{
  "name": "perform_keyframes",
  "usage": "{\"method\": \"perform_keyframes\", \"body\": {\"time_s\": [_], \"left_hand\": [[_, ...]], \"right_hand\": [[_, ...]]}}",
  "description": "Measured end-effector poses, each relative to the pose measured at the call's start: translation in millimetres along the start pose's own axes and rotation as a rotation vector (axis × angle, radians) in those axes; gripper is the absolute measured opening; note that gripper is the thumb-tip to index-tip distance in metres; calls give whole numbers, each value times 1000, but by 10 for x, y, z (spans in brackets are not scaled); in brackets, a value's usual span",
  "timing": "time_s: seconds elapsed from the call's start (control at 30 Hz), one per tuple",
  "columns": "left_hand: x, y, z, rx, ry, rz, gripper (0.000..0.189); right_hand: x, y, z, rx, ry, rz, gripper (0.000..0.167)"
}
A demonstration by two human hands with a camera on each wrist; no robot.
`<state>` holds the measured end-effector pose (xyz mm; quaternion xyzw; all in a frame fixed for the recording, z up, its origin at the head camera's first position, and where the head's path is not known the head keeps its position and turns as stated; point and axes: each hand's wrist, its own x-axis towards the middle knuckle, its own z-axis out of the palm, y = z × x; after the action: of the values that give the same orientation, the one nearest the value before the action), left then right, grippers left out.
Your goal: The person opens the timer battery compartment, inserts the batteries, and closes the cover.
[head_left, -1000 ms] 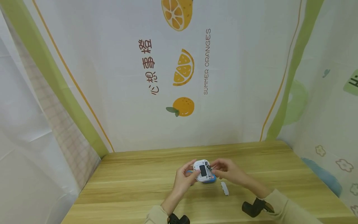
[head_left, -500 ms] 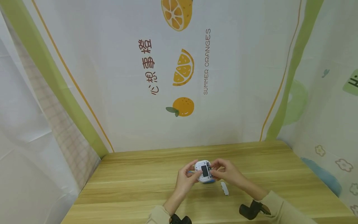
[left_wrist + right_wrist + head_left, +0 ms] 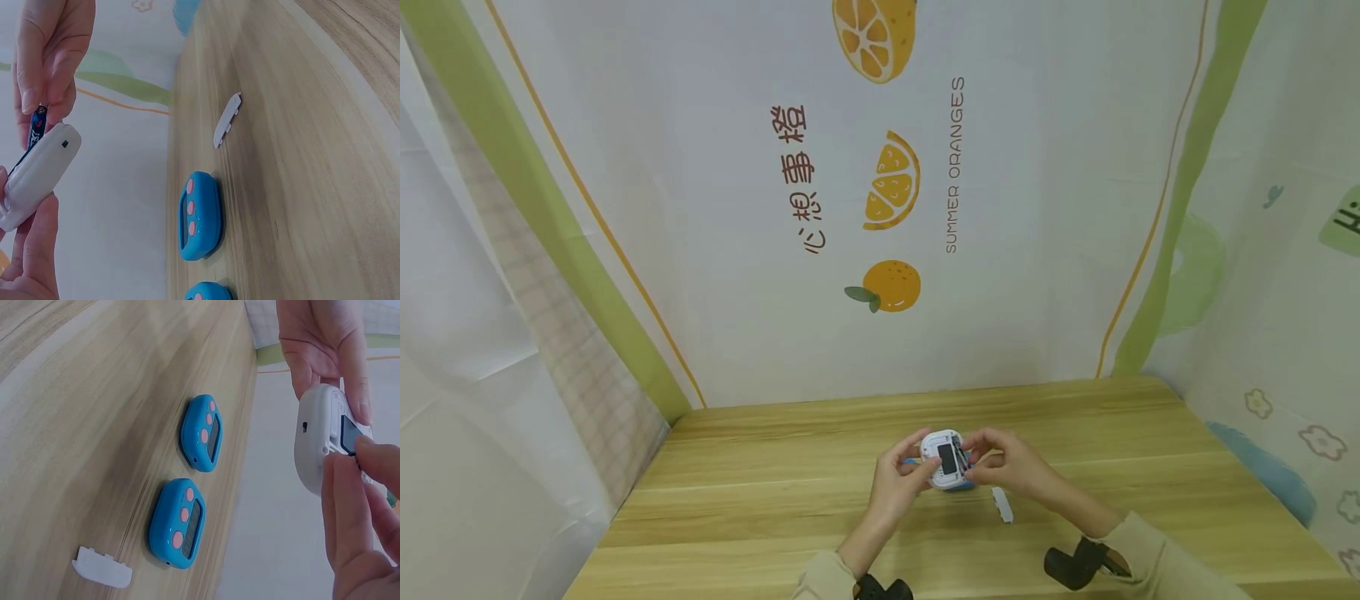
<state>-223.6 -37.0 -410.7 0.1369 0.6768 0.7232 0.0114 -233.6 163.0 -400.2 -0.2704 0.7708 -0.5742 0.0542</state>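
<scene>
My left hand (image 3: 891, 487) holds a white device (image 3: 947, 458), probably a digital timer, above the table. Its back faces me, with a dark rectangle in the middle and an uncovered battery compartment along the right side. My right hand (image 3: 1007, 460) pinches a battery, dark with blue marks, at that compartment. In the left wrist view the battery (image 3: 37, 128) stands at a slant, one end at the timer's edge and the other between my fingertips. Right-hand fingers mostly hide the compartment in the right wrist view. The loose white battery cover (image 3: 1002, 505) lies on the table, right of the timer.
Two blue timers with pink buttons lie on the wooden table (image 3: 760, 500): one (image 3: 201, 433) farther off, the other (image 3: 177, 523) nearer the cover. In the head view the held timer and hands partly hide them. A printed curtain (image 3: 737, 333) hangs behind the table.
My right fingers pressed in close over the compartment, then drew back slightly, still with the battery. My left hand and the white timer shifted a little to the right. The cover stayed put.
</scene>
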Motion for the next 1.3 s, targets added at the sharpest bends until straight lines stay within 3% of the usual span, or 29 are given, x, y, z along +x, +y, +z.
{"method": "perform_keyframes", "body": {"time_s": [0.23, 0.53, 0.8, 1.03, 1.3], "left_hand": [[-71, 174, 31, 15, -4, -6, 42], [-89, 198, 11, 1, -39, -10, 43], [-91, 240, -6, 7, -96, -14, 44], [-103, 256, -9, 32, -135, -6, 43], [-113, 257, -14, 52, -161, -13, 44]], "right_hand": [[-1, 12, -23, -23, -20, -33, 35], [-5, 48, -46, -101, 10, -50, 46], [-5, 3, -73, -89, -67, -118, 67], [5, 19, -84, -85, -127, -189, 64], [-8, -8, -86, -94, -116, -162, 62]]}}
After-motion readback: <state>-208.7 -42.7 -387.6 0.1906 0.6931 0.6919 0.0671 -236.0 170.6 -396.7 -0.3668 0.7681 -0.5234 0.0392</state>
